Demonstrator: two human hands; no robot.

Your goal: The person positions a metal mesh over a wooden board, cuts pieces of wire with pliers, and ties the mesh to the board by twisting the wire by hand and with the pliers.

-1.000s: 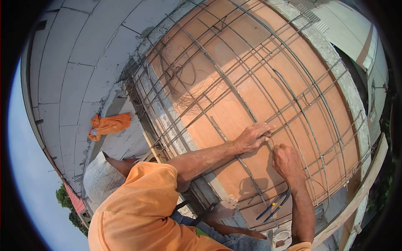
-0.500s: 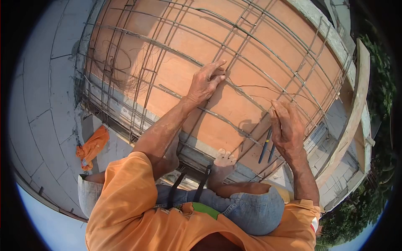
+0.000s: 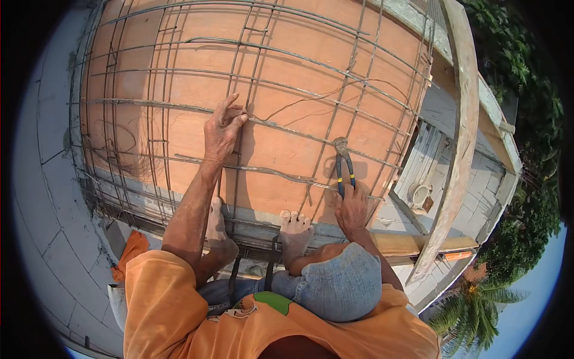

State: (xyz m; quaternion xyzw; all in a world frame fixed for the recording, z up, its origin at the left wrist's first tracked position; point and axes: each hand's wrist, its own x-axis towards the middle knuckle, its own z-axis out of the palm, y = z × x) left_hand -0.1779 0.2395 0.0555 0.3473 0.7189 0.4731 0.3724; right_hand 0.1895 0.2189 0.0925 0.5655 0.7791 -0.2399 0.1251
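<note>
My left hand (image 3: 221,134) is at a crossing of the rebar grid (image 3: 287,129), thumb and finger pinched on the end of a thin tie wire (image 3: 305,99). From there the wire arcs loosely to the right over the bars. My right hand (image 3: 353,210) is closed round the lower handles of end-cutting pincers (image 3: 342,157), dark with blue and yellow grips. The pincers' head points away from me and overlaps a bar in this view.
Orange-brown panel (image 3: 287,72) lies under the grid. A tangle of thin wire (image 3: 116,149) rests at left, an orange cloth (image 3: 130,254) below it. A wooden plank (image 3: 463,119) slants across the right side. My bare feet (image 3: 296,230) are at the near edge.
My right hand has left the loose wire's side and come down onto the pincers, now gripping them. My left hand stays at its crossing. The view has shifted right.
</note>
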